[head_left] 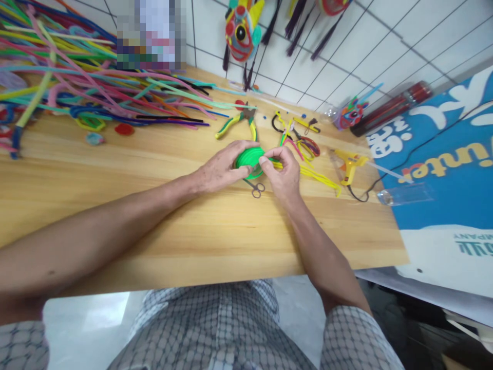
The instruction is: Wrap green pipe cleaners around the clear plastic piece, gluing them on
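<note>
A bright green coil (249,157), rounded and looking wound from pipe cleaner, is held just above the wooden table. My left hand (221,167) wraps it from the left, thumb along its near side. At its right edge my right hand (283,172) is closed in a pinch, thumb against the coil; the exact strand between the fingertips is hidden. Small scissors (257,189) lie partly beneath the coil, their ring handles showing. Green-and-yellow pliers (242,121) rest just beyond my hands. Yellow pipe cleaners (319,179) extend on the table to the right of my right hand.
A heap of coloured pipe cleaners (127,92) covers the far left. On the right are a yellow glue gun (351,167) with a black cord, red-handled scissors (310,148) and a clear plastic tube (406,194). A lion-head ornament (243,33) hangs on the tiled wall.
</note>
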Motion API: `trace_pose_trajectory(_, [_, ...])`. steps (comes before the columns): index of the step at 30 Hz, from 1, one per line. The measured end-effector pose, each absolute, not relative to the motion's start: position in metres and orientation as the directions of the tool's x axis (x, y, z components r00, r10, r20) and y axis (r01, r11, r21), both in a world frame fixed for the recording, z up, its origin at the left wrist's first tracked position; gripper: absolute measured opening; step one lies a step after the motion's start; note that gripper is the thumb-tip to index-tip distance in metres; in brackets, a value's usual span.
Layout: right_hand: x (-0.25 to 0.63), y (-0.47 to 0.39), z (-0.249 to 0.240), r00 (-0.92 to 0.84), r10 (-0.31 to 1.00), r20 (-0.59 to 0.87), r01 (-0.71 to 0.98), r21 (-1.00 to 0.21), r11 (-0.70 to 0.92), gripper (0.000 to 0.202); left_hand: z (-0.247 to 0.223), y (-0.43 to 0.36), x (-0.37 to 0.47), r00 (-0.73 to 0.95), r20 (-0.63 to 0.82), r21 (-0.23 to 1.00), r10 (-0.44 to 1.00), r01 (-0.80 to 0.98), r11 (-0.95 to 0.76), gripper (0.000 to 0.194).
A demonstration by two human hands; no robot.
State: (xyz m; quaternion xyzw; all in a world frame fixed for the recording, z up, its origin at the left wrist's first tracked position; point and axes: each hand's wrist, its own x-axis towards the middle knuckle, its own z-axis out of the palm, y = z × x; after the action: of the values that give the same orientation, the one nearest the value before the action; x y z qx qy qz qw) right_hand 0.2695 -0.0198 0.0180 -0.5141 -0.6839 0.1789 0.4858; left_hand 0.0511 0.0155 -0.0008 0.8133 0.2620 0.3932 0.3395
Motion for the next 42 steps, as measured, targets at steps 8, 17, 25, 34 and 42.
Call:
trace_pose_trajectory(8, [0.27, -0.02, 0.017, -0.007, 0.876, 0.483, 0.533, -0.739, 0.411, 0.023, -0.002, 0.017, 0.05, 0.557, 0.473, 0.773, 0.683, 0.11, -0.625, 0.058])
trace_pose_trajectory(17, [0.27, -0.02, 0.018, -0.006, 0.878, 0.479, 0.529, -0.743, 0.409, 0.021, -0.01, 0.019, 0.054, 0.539, 0.508, 0.756, 0.672, 0.095, -0.648, 0.066])
trace_pose_trajectory(25, [0.273, -0.019, 0.016, -0.033, 0.859, 0.511, 0.526, -0.722, 0.45, 0.016, -0.014, 0.021, 0.056, 0.516, 0.55, 0.731, 0.657, 0.083, -0.677, 0.07])
trace_pose_trajectory(34, [0.273, -0.021, 0.017, -0.061, 0.836, 0.546, 0.555, -0.678, 0.483, 0.017, -0.003, 0.015, 0.054, 0.514, 0.497, 0.775, 0.699, 0.098, -0.624, 0.052])
trace_pose_trajectory(42, [0.274, -0.022, 0.016, -0.031, 0.857, 0.514, 0.528, -0.72, 0.45, 0.016, -0.006, 0.017, 0.058, 0.487, 0.513, 0.788, 0.707, 0.059, -0.613, 0.052])
